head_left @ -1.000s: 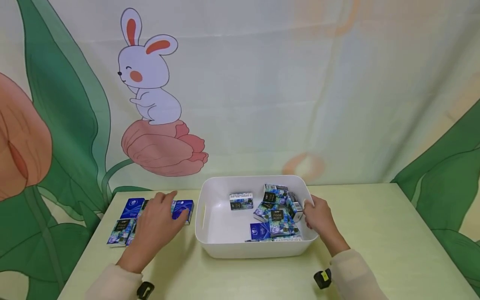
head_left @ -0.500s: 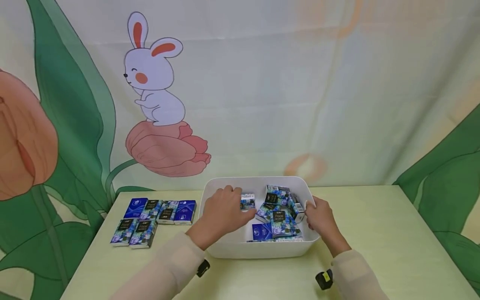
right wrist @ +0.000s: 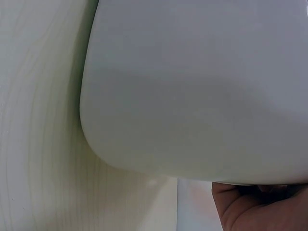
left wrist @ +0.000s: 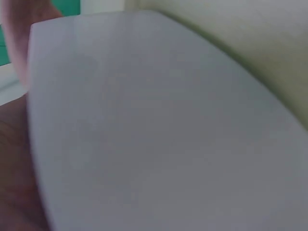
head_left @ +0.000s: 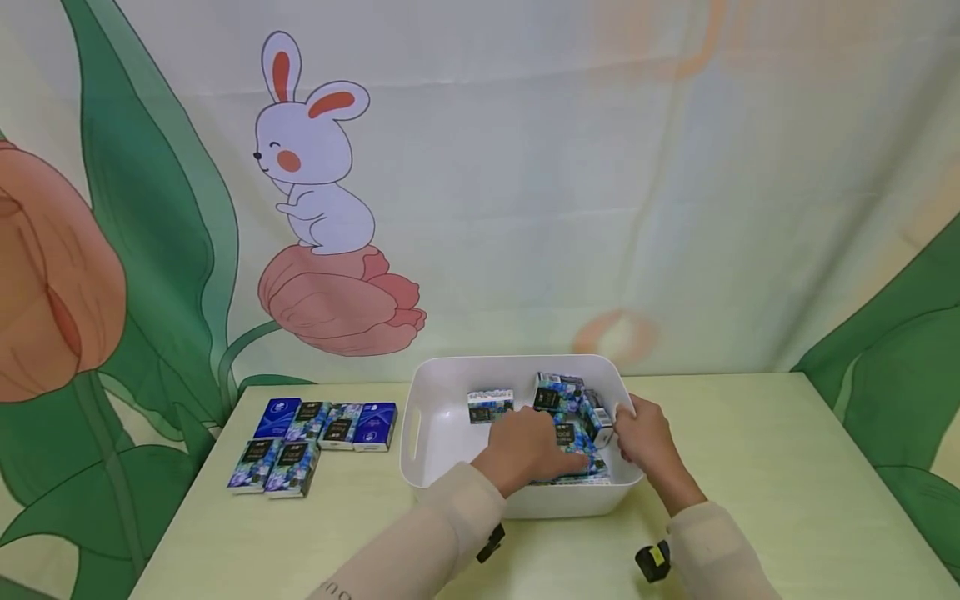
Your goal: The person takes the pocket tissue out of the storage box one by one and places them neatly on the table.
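Note:
My left hand (head_left: 528, 450) reaches over the near rim into a white plastic bin (head_left: 570, 504), thumb extended over a floral pocket tissue pack (head_left: 592, 462). Its fingertips are hidden, so I cannot tell whether they hold a pack. My right hand (head_left: 647, 433) grips the bin's right end at the rim. In the left wrist view the bin's wall (left wrist: 168, 120) fills most of the picture, beside part of the left hand (left wrist: 17, 168). In the right wrist view, curled fingers of the right hand (right wrist: 260, 209) show at the edge of the bin (right wrist: 192, 106).
Left of the bin, several tissue packs lie flat in two rows, among them a plain blue pack (head_left: 375, 427) and a floral pack (head_left: 292, 467). One pack (head_left: 491, 406) stands apart inside the bin; others pile at its right. A printed curtain (head_left: 510, 208) hangs behind the table.
My left hand has moved right from above the packs on the table, into the bin and across to the pile. My right hand has stayed on the bin's right end.

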A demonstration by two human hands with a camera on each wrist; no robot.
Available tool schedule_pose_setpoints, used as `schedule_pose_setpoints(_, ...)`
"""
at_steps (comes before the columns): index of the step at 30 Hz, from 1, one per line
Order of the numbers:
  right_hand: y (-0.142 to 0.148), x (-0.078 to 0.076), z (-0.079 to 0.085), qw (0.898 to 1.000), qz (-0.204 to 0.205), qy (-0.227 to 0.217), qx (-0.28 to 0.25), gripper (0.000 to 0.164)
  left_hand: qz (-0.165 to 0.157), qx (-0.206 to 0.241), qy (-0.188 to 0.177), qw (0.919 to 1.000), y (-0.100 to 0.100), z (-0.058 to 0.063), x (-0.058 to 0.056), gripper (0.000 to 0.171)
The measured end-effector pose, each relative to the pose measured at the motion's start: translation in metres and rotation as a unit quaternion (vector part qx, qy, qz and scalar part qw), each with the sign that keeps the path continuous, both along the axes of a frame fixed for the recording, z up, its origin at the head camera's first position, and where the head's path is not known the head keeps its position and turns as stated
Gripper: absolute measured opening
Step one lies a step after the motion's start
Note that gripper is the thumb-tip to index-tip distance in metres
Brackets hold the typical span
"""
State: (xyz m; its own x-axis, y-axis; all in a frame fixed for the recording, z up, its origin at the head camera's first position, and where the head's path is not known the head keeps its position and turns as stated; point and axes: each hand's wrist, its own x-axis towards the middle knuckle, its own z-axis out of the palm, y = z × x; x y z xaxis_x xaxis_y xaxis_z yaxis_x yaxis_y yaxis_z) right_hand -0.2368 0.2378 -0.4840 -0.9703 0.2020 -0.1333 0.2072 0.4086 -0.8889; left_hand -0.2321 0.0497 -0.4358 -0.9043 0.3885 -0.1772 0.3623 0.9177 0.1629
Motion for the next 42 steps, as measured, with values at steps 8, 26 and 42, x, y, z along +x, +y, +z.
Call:
schedule_pose_setpoints(8, -0.002, -0.001, 0.002, 1.0, 0.004, 0.001, -0.003, 0.036, 0.035, 0.036, -0.011, 0.9987, 0.007, -0.02, -0.001, 0.054)
schedule_pose_setpoints(26, -0.004, 0.0, 0.002, 1.0, 0.006, -0.002, -0.012, 0.036, 0.024, 0.147, 0.035, 0.9883, -0.002, -0.011, -0.004, 0.046)
schedule_pose_setpoints(42, 0.0, 0.001, 0.001, 1.0, 0.007, -0.001, 0.007, 0.037, 0.128, 0.196, 0.103, 0.9668, -0.115, 0.048, 0.002, 0.073)
